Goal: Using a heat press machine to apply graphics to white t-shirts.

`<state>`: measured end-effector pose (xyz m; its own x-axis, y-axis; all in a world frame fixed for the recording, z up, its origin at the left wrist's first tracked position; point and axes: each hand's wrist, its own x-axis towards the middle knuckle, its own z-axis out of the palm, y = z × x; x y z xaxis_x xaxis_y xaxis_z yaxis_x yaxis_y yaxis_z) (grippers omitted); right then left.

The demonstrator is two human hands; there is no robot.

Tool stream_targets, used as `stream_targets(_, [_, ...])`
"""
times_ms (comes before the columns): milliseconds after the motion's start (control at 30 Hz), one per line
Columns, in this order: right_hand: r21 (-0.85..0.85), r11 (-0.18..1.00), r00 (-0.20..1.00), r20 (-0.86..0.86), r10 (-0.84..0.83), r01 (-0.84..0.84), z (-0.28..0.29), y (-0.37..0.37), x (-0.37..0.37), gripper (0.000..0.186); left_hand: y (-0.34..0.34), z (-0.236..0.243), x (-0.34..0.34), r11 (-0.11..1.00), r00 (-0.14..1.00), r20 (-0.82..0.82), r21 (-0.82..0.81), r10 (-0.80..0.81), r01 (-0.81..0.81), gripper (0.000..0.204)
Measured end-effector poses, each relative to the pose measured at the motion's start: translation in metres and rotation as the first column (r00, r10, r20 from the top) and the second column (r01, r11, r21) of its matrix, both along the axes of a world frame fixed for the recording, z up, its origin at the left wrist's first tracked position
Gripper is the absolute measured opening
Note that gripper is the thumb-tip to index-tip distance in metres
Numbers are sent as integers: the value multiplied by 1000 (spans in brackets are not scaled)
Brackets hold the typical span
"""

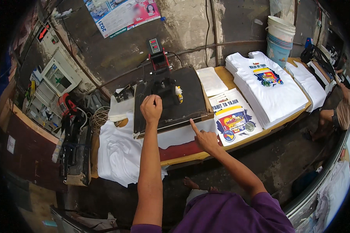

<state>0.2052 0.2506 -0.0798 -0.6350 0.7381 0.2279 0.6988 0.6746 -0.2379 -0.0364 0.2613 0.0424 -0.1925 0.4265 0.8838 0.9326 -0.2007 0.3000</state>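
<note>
My left hand is closed at the black flat-topped heat press; what it grips, if anything, is hidden. My right hand points with the index finger at the press's front edge, other fingers curled, holding nothing. A small yellow-and-white object sits on the press, below a red-framed control box. A white garment lies spread at the lower left of the press. Printed transfer sheets lie to the right of my right hand.
Stacked printed white shirts, more folded white cloth and buckets stand at the right of the yellow table. Black equipment and coiled cord are at the left. Another person is at the far right.
</note>
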Motion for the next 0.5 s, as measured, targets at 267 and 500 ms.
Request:
stream_targets(267, [70, 997, 1000, 3, -19, 18, -3, 0, -3, 87, -1, 0, 2, 1000, 999, 47, -27, 10, -9, 13])
stream_targets(500, [129, 991, 999, -24, -22, 25, -4, 0, -3, 88, -2, -1, 1, 999, 999, 49, -43, 13, -11, 14])
